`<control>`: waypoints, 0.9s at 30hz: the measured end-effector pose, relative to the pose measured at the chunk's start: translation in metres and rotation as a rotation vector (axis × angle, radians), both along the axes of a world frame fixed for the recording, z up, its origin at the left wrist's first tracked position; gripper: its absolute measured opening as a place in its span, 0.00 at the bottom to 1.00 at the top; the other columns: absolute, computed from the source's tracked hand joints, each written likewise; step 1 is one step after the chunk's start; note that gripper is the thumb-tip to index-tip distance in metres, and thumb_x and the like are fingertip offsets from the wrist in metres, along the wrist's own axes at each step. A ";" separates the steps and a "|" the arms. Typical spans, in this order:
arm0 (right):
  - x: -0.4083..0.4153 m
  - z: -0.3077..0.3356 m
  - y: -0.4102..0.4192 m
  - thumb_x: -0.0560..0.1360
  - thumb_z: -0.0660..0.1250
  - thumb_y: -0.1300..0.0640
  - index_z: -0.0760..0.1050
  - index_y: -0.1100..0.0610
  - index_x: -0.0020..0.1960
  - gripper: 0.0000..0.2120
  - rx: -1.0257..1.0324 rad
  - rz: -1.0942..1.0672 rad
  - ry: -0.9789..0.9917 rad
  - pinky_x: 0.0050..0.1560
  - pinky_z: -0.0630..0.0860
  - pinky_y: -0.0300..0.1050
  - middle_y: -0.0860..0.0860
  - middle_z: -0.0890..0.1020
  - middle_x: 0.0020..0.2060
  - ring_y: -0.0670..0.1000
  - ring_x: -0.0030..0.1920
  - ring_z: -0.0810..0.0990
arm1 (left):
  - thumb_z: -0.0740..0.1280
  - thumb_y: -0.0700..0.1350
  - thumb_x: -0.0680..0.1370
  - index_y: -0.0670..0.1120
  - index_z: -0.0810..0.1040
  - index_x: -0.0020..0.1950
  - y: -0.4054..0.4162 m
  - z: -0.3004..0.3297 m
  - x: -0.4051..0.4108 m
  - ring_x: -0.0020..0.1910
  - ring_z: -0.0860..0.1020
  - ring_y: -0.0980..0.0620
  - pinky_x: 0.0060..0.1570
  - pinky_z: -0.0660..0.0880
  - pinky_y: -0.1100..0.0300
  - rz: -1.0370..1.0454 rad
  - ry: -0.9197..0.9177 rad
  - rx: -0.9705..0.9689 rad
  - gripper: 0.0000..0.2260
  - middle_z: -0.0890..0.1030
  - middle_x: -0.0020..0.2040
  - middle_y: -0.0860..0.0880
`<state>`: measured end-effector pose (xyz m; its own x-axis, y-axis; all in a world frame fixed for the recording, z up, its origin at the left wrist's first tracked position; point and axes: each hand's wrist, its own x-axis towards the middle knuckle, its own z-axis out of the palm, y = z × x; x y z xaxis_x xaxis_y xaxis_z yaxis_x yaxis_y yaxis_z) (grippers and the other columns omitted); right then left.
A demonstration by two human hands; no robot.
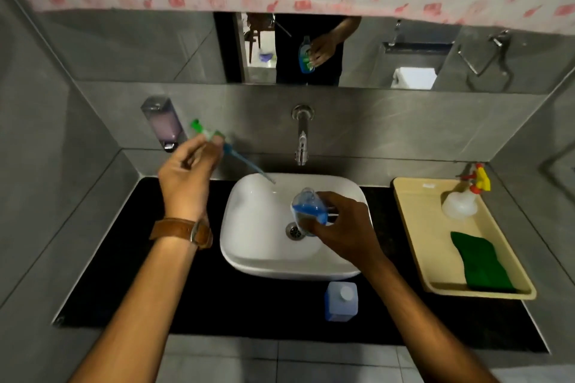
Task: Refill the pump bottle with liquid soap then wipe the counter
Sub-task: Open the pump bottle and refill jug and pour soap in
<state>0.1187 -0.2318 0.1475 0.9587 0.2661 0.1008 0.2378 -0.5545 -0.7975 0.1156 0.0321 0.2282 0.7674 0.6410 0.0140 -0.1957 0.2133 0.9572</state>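
Observation:
My right hand (342, 227) grips the open pump bottle (306, 207) over the white sink basin (249, 227); the clear bottle holds blue liquid low down and its neck is bare. My left hand (186, 171) holds the removed green pump head (207, 133) up at the left, and its blue dip tube slants down toward the basin's back rim. A blue refill bottle (340, 301) with a white cap stands capped on the black counter (140, 274) in front of the basin. A green cloth (479, 261) lies in the yellow tray (413, 227).
A wall tap (301, 137) hangs over the basin. A wall soap dispenser (161, 123) is mounted at the left. In the tray at the right stands a white spray bottle (463, 199). A mirror above reflects the bottle and hand.

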 end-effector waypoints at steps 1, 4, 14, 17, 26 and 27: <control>0.001 0.001 0.000 0.70 0.79 0.45 0.79 0.49 0.64 0.25 0.001 -0.013 0.009 0.55 0.82 0.38 0.43 0.85 0.55 0.43 0.51 0.83 | 0.76 0.40 0.74 0.39 0.82 0.59 0.000 -0.013 -0.004 0.43 0.81 0.57 0.57 0.79 0.58 0.014 0.035 -0.037 0.15 0.86 0.43 0.51; 0.004 -0.006 -0.002 0.68 0.80 0.43 0.79 0.44 0.61 0.24 0.003 -0.040 0.092 0.55 0.82 0.41 0.37 0.83 0.51 0.42 0.50 0.82 | 0.75 0.38 0.74 0.44 0.85 0.50 -0.009 -0.059 -0.010 0.41 0.81 0.56 0.53 0.78 0.55 0.005 0.166 -0.141 0.06 0.86 0.41 0.52; -0.042 -0.097 0.021 0.69 0.78 0.44 0.81 0.47 0.55 0.18 -0.013 0.012 0.160 0.45 0.79 0.40 0.42 0.85 0.46 0.42 0.45 0.83 | 0.77 0.39 0.72 0.43 0.85 0.43 -0.028 -0.219 -0.063 0.46 0.83 0.49 0.43 0.82 0.60 0.084 0.656 -0.468 0.03 0.86 0.44 0.46; -0.053 -0.129 0.028 0.69 0.79 0.46 0.79 0.43 0.55 0.17 -0.032 0.024 0.266 0.45 0.74 0.28 0.39 0.84 0.47 0.39 0.48 0.82 | 0.76 0.37 0.73 0.40 0.82 0.41 -0.031 -0.249 -0.066 0.44 0.81 0.50 0.41 0.83 0.62 0.128 0.763 -0.553 0.04 0.83 0.44 0.43; -0.067 -0.198 0.046 0.65 0.82 0.57 0.81 0.50 0.59 0.24 -0.086 -0.034 0.384 0.52 0.70 0.23 0.45 0.84 0.53 0.40 0.52 0.80 | 0.74 0.35 0.75 0.37 0.79 0.43 -0.044 -0.288 -0.055 0.40 0.80 0.48 0.37 0.79 0.58 0.149 0.871 -0.650 0.05 0.81 0.45 0.41; -0.066 -0.203 0.048 0.66 0.82 0.58 0.81 0.51 0.60 0.24 -0.089 -0.049 0.382 0.51 0.69 0.21 0.46 0.85 0.53 0.42 0.52 0.80 | 0.74 0.35 0.75 0.38 0.79 0.42 -0.044 -0.290 -0.054 0.40 0.80 0.49 0.38 0.79 0.57 0.142 0.886 -0.643 0.05 0.81 0.46 0.41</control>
